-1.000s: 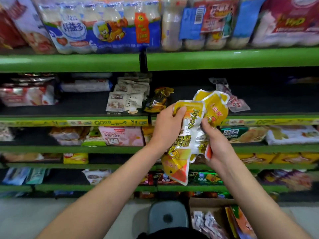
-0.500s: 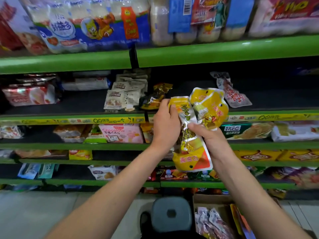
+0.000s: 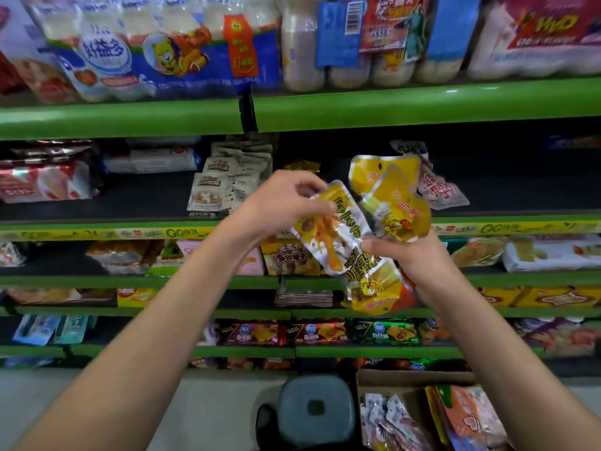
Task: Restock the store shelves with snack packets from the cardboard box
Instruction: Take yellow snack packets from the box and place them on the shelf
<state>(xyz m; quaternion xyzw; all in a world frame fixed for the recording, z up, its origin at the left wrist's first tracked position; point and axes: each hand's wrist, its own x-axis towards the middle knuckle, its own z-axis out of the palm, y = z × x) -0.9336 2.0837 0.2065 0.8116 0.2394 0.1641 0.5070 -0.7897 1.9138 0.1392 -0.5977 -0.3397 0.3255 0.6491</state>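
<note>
Sorting a fistful of yellow snack packets in front of the shelves, that's the step in hand, by my read. Starting at the left, red-and-white packs (image 3: 45, 182) lie on the dark shelf (image 3: 146, 196), with beige sachets (image 3: 227, 185) stacked just beside them. Now the left hand (image 3: 279, 203), fingers curled, pinches the top edge of one yellow packet (image 3: 328, 229) and looks to be peeling it off the bunch. Moving across, the right hand (image 3: 413, 255) grips the rest of the yellow packets (image 3: 390, 203), fanned up and down from the fist. Behind them a red-printed pouch (image 3: 439, 190) lies alone on a mostly bare stretch of shelf. Down at the lower right sits the cardboard box (image 3: 406, 379), packets inside it, beside a grey stool (image 3: 315, 408). Next call, I'd say: free that single packet cleanly, then carry it forward and lay it flat on the shelf, without the right hand's bundle slipping.
</note>
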